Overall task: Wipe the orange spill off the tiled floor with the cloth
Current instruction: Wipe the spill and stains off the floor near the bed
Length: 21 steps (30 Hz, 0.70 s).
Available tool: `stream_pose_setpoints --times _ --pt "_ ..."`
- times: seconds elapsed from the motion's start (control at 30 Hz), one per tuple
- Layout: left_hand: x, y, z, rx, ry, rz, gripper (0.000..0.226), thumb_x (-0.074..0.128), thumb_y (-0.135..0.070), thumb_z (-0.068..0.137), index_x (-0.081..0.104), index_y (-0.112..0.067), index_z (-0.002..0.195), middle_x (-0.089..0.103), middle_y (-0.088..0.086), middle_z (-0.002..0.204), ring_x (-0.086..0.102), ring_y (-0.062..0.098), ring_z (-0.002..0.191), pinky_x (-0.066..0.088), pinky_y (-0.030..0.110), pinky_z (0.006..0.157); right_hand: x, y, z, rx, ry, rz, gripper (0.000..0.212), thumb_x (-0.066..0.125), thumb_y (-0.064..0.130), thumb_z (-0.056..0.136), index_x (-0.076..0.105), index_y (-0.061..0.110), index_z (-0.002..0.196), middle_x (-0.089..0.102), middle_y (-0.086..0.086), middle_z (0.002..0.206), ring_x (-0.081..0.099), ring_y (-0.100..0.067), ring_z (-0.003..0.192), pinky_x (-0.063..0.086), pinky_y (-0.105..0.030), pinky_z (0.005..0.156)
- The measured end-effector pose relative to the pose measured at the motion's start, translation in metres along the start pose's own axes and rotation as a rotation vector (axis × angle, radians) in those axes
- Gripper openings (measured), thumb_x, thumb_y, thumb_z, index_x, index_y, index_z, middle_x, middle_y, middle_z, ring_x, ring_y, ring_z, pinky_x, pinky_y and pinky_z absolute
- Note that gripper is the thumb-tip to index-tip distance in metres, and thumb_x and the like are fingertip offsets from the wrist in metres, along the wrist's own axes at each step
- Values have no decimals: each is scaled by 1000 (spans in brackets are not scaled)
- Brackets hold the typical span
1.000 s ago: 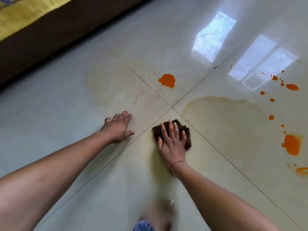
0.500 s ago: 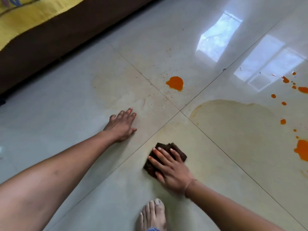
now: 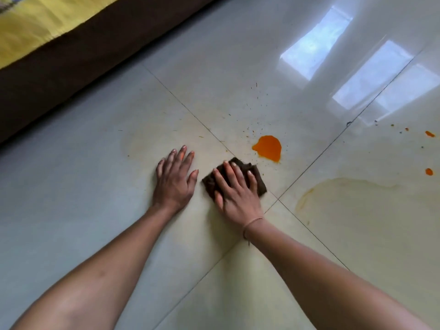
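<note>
Both hands lie flat, fingers straight, gripping nothing. The left hand rests bare on the tiled floor. The right hand presses the dark cloth down just beside the orange puddle, seemingly not touching it. Pale yellowish smears suggest part of the spill is wiped, while the puddle and the small orange drops are yet to do. The frame's right edge cuts the drops off, so more may lie beyond. The hand hides much of the cloth.
</note>
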<state>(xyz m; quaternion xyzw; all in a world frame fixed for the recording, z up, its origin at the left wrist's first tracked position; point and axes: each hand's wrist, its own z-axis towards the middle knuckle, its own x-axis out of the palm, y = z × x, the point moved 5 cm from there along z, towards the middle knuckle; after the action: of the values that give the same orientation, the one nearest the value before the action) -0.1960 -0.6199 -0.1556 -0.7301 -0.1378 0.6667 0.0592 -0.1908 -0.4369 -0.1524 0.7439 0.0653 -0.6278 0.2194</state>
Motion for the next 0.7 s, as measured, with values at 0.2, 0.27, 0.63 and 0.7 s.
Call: stream_pose_setpoints --times 0.2,0.27,0.63,0.7 --pt "-5 -3 0 13 30 -3 50 34 -35 95 44 -20 142 35 3 153 33 27 140 21 44 111 -2 18 -97 -165 138 -40 56 39 44 95 33 29 149 22 -2 160 17 -19 148 20 -49 113" --pt "-5 -4 1 8 37 1 51 33 -34 95 44 -20 143 35 2 154 32 27 140 21 44 111 0 14 -80 -176 122 -49 55 37 44 96 34 29 149 22 -2 160 19 -20 147 19 -49 113" --pt "-8 -5 1 -46 -23 18 54 31 -29 95 39 -11 146 36 4 153 33 24 140 19 41 113 -6 18 43 -59 41 20 57 33 46 95 34 28 149 22 -3 160 12 -18 148 11 -46 116" --pt "-6 -6 1 -50 -4 37 55 31 -30 95 37 -10 146 33 4 154 32 25 141 19 42 113 -8 3 13 -132 77 -3 57 33 47 95 36 28 148 24 -3 159 18 -19 147 14 -46 115"
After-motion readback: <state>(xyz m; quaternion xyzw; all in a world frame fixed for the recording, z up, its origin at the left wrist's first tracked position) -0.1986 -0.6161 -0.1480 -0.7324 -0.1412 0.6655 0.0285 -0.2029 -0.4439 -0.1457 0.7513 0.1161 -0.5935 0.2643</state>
